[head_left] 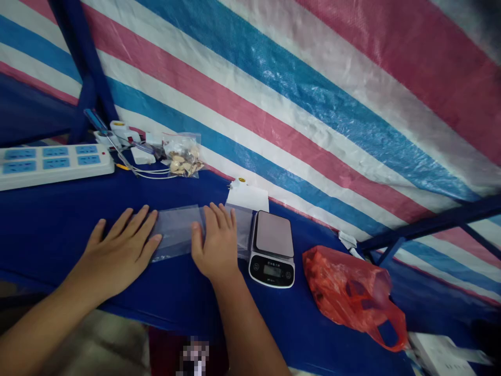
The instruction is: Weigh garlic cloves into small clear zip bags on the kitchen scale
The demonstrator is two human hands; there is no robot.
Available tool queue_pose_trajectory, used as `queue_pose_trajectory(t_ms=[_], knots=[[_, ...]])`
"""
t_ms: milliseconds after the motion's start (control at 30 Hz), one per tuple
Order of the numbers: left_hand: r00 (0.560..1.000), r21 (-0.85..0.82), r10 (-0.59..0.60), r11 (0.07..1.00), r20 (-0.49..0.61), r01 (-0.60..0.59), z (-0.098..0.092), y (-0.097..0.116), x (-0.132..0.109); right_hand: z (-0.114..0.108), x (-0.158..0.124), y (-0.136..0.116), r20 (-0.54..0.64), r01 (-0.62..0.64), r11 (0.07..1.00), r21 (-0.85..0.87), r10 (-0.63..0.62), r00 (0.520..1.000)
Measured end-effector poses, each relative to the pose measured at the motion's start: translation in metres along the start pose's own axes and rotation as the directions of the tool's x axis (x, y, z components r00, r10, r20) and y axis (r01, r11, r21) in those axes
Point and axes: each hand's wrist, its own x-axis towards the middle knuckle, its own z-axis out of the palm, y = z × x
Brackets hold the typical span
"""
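Both of my hands rest palm down on a blue table. My left hand lies with spread fingers, its thumb and fingertips at the left edge of a clear plastic bag. Over the bag's right part lies my right hand, its thumb apart from the fingers. More clear plastic shows just right of that hand, beside a digital scale with nothing on its plate. What is under my palms is hidden.
A power strip, cables, plugs and a bag of pale slices line the back left. White paper lies behind the scale. A red plastic bag sits at the right. Striped sheeting hangs behind the table.
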Motion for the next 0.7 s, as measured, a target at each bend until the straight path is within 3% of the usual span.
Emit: queue_pose_trajectory(t_ms=[100,200,267,333,400,433,467,533,600,700], knots=[[0.991,-0.014,-0.130,0.991,0.013,0.130,0.005,0.003,0.018,-0.015,0.007,0.017,-0.196,-0.059,0.988,0.142,0.086,0.977],[0.987,-0.090,-0.159,0.983,0.004,0.159,-0.001,0.013,0.024,-0.031,0.011,0.033,-0.272,-0.216,0.918,0.332,0.313,0.910],[0.977,-0.105,-0.179,0.980,-0.118,0.167,-0.011,0.025,0.018,-0.040,0.012,0.042,-0.251,-0.318,0.863,0.393,0.434,0.865],[0.934,-0.103,-0.156,0.986,-0.320,0.130,-0.023,0.039,0.007,-0.045,0.012,0.047,-0.227,-0.374,0.841,0.391,0.482,0.847],[0.905,-0.125,-0.014,0.991,-0.425,-0.044,-0.030,0.057,-0.005,-0.047,0.013,0.048,-0.221,-0.378,0.843,0.382,0.481,0.849],[0.908,-0.146,0.098,0.974,-0.408,-0.171,-0.031,0.067,-0.010,-0.046,0.013,0.048,-0.223,-0.372,0.848,0.377,0.473,0.852],[0.909,-0.169,0.226,0.939,-0.350,-0.299,-0.030,0.077,-0.013,-0.046,0.013,0.048,-0.225,-0.366,0.856,0.366,0.463,0.858],[0.865,-0.182,0.453,0.852,-0.215,-0.492,-0.023,0.098,-0.015,-0.045,0.014,0.048,-0.227,-0.354,0.871,0.342,0.442,0.868],[0.813,-0.134,0.571,0.802,-0.119,-0.583,-0.013,0.115,-0.009,-0.044,0.013,0.048,-0.226,-0.350,0.876,0.331,0.433,0.873],[0.772,-0.052,0.635,0.770,-0.023,-0.636,-0.003,0.132,0.006,-0.043,0.013,0.050,-0.225,-0.352,0.875,0.331,0.436,0.872]])
